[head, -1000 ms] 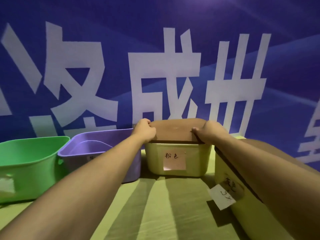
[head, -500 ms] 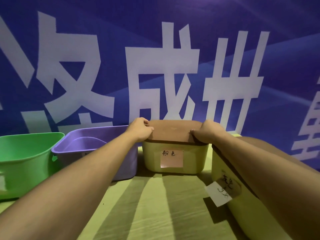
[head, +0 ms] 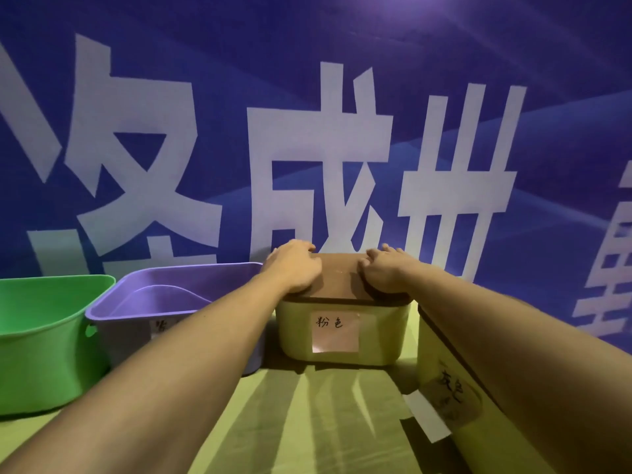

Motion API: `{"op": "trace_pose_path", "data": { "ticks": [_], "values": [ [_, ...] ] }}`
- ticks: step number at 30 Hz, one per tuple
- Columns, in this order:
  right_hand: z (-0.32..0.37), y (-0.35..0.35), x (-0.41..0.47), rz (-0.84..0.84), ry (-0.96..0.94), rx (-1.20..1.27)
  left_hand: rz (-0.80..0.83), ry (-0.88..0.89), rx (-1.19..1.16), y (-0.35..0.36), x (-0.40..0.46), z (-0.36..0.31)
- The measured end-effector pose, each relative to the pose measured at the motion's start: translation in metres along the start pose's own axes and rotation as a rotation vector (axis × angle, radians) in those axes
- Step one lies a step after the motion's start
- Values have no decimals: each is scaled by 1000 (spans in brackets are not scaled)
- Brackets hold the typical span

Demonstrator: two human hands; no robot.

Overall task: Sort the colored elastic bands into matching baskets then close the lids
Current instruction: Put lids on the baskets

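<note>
hands have shifted since a moment ago: we had them gripping the two ends of the brown lid point(head: 342, 273), and now both lie on top of it. our left hand point(head: 295, 268) rests flat on the lid's left part, fingers loosely bent over the far edge, pinching nothing. our right hand point(head: 384, 271) presses the right part, fingers spread and slightly curled, also holding nothing. the lid sits level on the yellow basket point(head: 342, 331) with the pink label point(head: 335, 331), which stands between the purple basket point(head: 171, 302) and the lidded basket point(head: 455, 388) at our right. we judge that this lid is being pushed home, so this basket is about done. the purple basket and the green basket point(head: 48, 336) are open, with no lids visible for them. we cannot see any bands.
</note>
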State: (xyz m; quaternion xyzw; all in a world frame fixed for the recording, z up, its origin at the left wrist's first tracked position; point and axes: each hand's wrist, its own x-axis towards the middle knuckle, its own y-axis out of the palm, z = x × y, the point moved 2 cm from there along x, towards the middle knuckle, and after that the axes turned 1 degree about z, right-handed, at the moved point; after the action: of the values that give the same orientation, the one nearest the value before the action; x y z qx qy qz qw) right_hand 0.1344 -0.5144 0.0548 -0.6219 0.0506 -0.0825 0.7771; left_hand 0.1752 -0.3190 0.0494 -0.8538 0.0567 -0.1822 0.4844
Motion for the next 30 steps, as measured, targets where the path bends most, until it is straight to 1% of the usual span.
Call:
{"op": "trace_pose_path", "data": {
  "ticks": [3, 5, 7, 9, 15, 21, 24, 30],
  "values": [
    [2, 7, 5, 21, -51, -41, 122, 48, 147, 12, 3, -2],
    [1, 14, 4, 39, -72, -60, 201, 37, 210, 16, 5, -2],
    [-1, 16, 2, 44, -81, -63, 255, 19, 256, 17, 6, -3],
    [-1, 16, 2, 42, -83, -76, 276, 3, 290, 18, 7, -2],
    [-3, 15, 6, 41, -78, -74, 285, -10, 296, 17, 14, -3],
    [-5, 12, 9, 103, -62, -15, 309, -46, 319, 18, 7, -9],
    [-4, 15, 9, 90, -75, -43, 324, -56, 333, 16, 3, -12],
    [-5, 17, 7, 61, -86, -81, 257, -32, 308, 18, -2, -9]
  ]
}}
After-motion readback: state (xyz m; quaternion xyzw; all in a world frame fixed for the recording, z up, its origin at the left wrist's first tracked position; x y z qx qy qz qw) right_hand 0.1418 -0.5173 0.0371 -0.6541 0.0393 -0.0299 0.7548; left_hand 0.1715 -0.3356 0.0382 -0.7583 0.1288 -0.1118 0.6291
